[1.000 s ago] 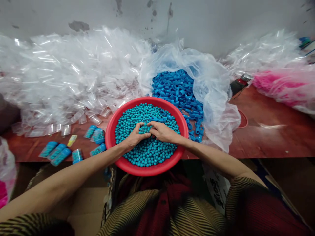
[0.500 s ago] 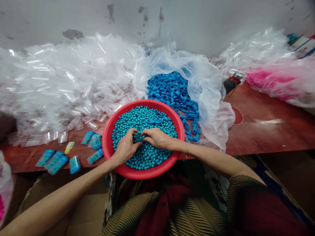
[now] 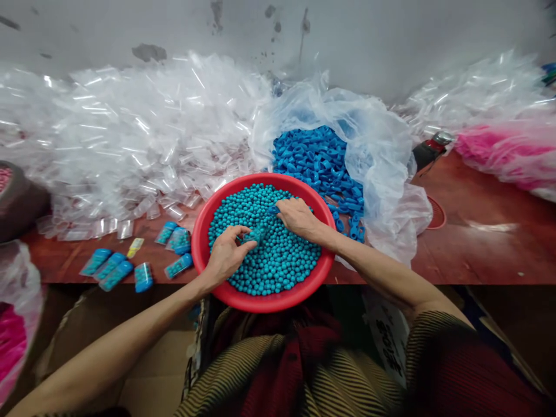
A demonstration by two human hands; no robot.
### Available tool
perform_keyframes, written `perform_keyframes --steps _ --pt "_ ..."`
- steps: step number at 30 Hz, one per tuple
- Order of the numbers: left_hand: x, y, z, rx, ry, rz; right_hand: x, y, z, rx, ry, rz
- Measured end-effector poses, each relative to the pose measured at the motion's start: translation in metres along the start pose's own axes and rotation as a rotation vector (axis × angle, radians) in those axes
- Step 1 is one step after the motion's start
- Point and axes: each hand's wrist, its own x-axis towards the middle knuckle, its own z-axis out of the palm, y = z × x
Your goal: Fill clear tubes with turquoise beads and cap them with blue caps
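Observation:
A red basin (image 3: 269,304) full of small turquoise beads (image 3: 273,272) sits at the table's front edge. Over the beads, my left hand (image 3: 225,255) grips a small clear plastic bottle (image 3: 253,234) with beads in it, between thumb and fingers. My right hand (image 3: 302,221) is further back and to the right, its fingertips closed on a blue plastic cap (image 3: 273,209) just above the beads. On the table left of the basin lie several bead-filled bottles with blue caps (image 3: 116,274), near a small yellow piece (image 3: 135,247).
Clear empty bottles (image 3: 143,127) are heaped along the wall at the back left. Behind the basin, blue caps (image 3: 310,153) spill from a translucent bag (image 3: 384,174). A pink-filled bag (image 3: 504,150) and a dark object with a metal end (image 3: 432,150) lie to the right.
My hands were together at the bottle; now they are apart. The right hand has moved back and right to the blue cap, while the left still holds the bottle.

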Motion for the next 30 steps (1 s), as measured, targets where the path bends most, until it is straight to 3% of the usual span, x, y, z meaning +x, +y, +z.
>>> perform_keyframes --steps 6,10,20,30 --pt "-0.012 0.018 -0.006 -0.508 -0.124 -0.089 -0.022 -0.013 -0.014 0.532 0.13 -0.228" --pt "-0.015 0.028 -0.001 -0.755 -0.208 -0.21 -0.031 -0.026 -0.018 0.696 0.154 -0.312" --pt "-0.013 0.018 0.014 -0.666 -0.245 -0.163 -0.039 -0.036 -0.002 0.794 0.279 -0.172" --pt "-0.019 0.026 0.01 -0.694 -0.229 -0.145 -0.041 -0.03 -0.001 0.866 0.198 -0.288"
